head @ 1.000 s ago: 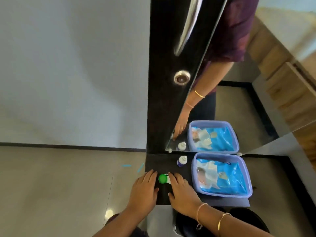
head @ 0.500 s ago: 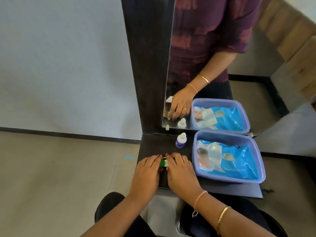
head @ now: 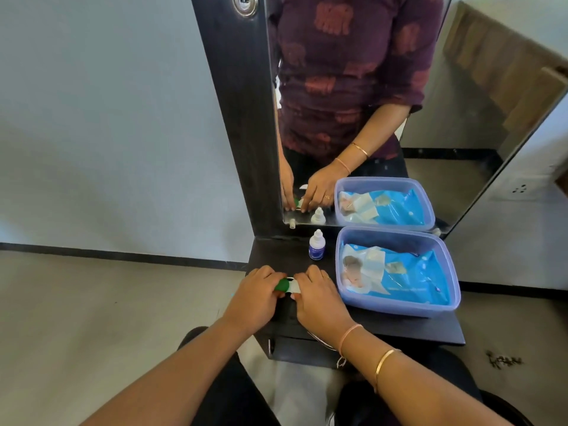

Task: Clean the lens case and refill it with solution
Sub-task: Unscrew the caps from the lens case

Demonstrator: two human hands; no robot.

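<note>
Hidden: most of the case [head: 287,285] is lying under the fingers; only a green cap and a white strip are showing between the two hands.
Case: it is sitting at the front left of the dark shelf [head: 399,329]; whether it is resting on the shelf or is lifted off it, I cannot tell.
Left hand [head: 256,295]: its fingers are curling over the green end and gripping it.
Right hand [head: 319,298]: its fingers are curling over the white end and gripping it; the thumb is tucking out of sight.
Hard to read: the print on the bottle [head: 316,245] is showing too small to make out.
Cut off: the mirror [head: 461,103] is running out past the top and right edges.
Bottle: it is standing upright and capped behind the right hand, apart from it, just left of the tub [head: 396,233].
Tub: it is taking up the right of the shelf, with a blue packet [head: 405,281] lying inside it.
Mirror: it is reflecting the hands, bottle and tub.
</note>
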